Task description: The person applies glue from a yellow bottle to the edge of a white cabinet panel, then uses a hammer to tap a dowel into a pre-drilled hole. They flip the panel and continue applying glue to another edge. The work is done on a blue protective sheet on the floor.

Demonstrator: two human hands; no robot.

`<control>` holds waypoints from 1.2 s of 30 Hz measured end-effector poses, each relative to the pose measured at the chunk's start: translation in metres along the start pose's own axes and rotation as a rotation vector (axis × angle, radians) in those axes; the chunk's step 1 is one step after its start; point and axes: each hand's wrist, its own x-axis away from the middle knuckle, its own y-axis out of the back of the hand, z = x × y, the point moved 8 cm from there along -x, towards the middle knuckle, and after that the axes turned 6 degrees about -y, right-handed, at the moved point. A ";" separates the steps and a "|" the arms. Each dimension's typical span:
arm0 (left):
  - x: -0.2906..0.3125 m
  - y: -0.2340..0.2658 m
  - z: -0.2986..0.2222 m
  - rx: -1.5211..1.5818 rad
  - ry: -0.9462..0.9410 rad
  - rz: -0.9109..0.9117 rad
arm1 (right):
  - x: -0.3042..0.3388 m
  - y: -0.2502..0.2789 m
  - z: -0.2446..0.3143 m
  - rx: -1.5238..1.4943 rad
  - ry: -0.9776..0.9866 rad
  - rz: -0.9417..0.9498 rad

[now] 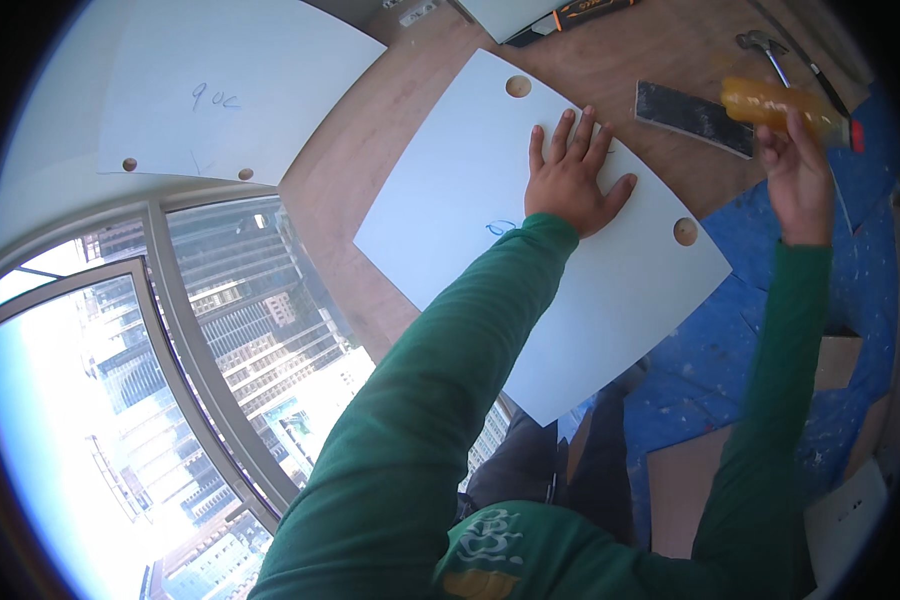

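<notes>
My left hand [570, 183] lies flat with fingers spread on a white panel [600, 300], pressing near its middle. The panel has a round hole [517, 87] near its far corner and another hole [685, 232] near its right edge, with a small blue pen mark beside my forearm. Off to the right, my right hand [798, 185] is raised with its fingers around a clear bottle [775, 103] of yellow-orange liquid. The bottle is tipped almost level, its red cap pointing right. Part of the grip is hidden behind the bottle.
A dark flat block [692, 118] and a claw hammer [762, 42] lie on the wooden surface [660, 50] beyond. A utility knife [575, 15] is at the top. Another white panel [240, 85] stands left, above windows [250, 270]. Blue sheeting [700, 350] covers the right side.
</notes>
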 end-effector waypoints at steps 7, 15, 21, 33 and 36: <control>0.003 0.002 0.001 -0.053 0.023 -0.001 | 0.178 0.135 -0.085 -0.465 -0.224 0.107; 0.004 -0.005 0.003 -0.138 -0.019 -0.044 | 0.342 0.154 -0.250 0.280 -0.961 0.013; -0.003 -0.010 0.003 -0.168 -0.108 -0.106 | 0.430 0.177 -0.345 -0.037 -1.184 -0.039; -0.010 -0.021 0.012 -0.203 -0.180 -0.106 | 0.263 0.153 -0.177 -0.277 -0.276 -0.024; -0.008 -0.020 0.010 -0.189 -0.154 -0.080 | 0.243 0.147 -0.089 -0.108 -0.061 -0.173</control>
